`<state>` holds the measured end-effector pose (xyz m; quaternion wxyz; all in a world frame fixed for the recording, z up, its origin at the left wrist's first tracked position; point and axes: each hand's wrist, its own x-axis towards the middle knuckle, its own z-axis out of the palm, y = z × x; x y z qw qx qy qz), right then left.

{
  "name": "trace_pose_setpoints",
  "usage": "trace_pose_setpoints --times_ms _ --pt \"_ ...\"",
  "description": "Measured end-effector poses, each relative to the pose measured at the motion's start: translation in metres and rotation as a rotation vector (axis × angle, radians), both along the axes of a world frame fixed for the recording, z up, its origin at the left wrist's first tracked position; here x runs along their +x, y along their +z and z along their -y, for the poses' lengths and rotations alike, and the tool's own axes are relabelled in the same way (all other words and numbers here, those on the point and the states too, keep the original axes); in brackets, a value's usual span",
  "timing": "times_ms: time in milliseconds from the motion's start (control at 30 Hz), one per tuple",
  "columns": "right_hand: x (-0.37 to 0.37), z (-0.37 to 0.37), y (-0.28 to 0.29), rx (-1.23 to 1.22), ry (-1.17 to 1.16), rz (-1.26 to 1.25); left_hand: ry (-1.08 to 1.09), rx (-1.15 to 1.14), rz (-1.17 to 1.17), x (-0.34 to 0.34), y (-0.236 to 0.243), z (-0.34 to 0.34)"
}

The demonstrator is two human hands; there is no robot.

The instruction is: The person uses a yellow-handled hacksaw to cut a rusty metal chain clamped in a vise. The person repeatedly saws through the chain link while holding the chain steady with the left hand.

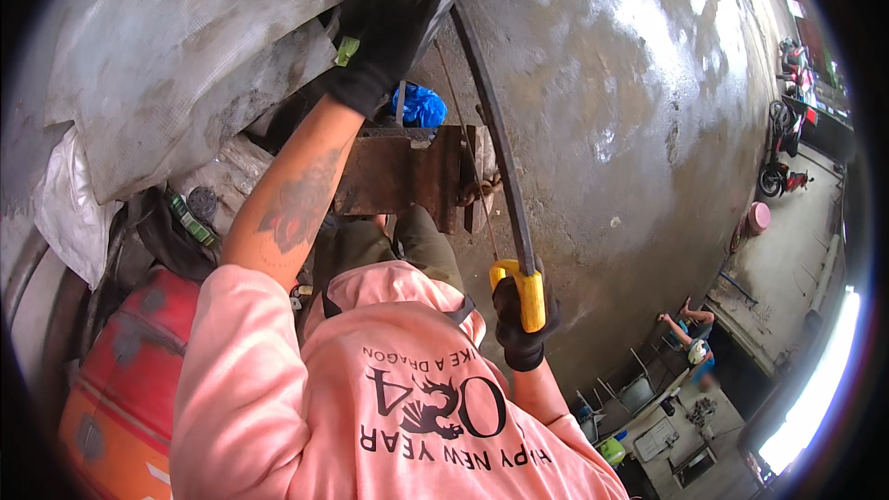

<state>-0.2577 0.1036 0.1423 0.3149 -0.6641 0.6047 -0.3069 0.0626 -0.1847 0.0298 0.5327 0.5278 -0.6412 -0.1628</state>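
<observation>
A long dark curved metal strip [500, 139] runs from the top centre down to a yellow grip [528, 292] at its near end. My right hand [519, 329], in a black glove, is closed around that yellow grip. My left hand [394, 28], also in a black glove, reaches far forward and grips the strip's far end. The strip passes over the right side of a rusty metal block [398, 171]. A crumpled blue bag [421, 106] lies just behind the block. My pink shirt fills the lower middle.
A grey tarpaulin [185, 65] and a white sack [69, 204] lie at the left, with a red-orange drum [120, 389] below them. Bare concrete floor [630, 111] spreads to the right. Far right are parked motorcycles [782, 176], a pink stool [759, 218] and a crouching person [690, 324].
</observation>
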Motion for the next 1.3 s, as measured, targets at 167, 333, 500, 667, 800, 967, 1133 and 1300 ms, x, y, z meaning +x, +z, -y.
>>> trace_pose_setpoints --times_ms 167,333,500,667,800,967,1133,1300 --pt "-0.009 -0.017 -0.014 -0.025 -0.017 -0.063 -0.01 0.031 -0.059 -0.015 0.003 -0.048" --pt "-0.01 -0.019 -0.006 0.027 0.052 -0.122 0.007 0.044 -0.412 -0.037 -0.006 -0.003" --pt "-0.001 -0.026 -0.006 0.02 0.033 -0.387 0.014 -0.089 -0.072 -0.031 -0.003 0.014" --pt "0.019 -0.034 -0.027 -0.271 0.047 -0.55 0.21 0.07 0.595 -0.036 0.012 0.028" --pt "0.009 -0.054 -0.026 -0.02 -0.104 -0.033 0.0 -0.212 0.134 -0.057 -0.006 0.048" --pt "-0.006 -0.052 -0.005 -0.031 -0.056 -0.111 -0.033 -0.174 0.035 -0.072 0.023 0.007" --pt "-0.018 -0.049 -0.002 0.369 -0.281 0.501 -0.114 -0.052 0.404 -0.033 0.022 0.001" --pt "-0.005 -0.037 -0.016 -0.016 0.009 -0.454 0.118 -0.083 -0.056 -0.022 -0.002 -0.031"
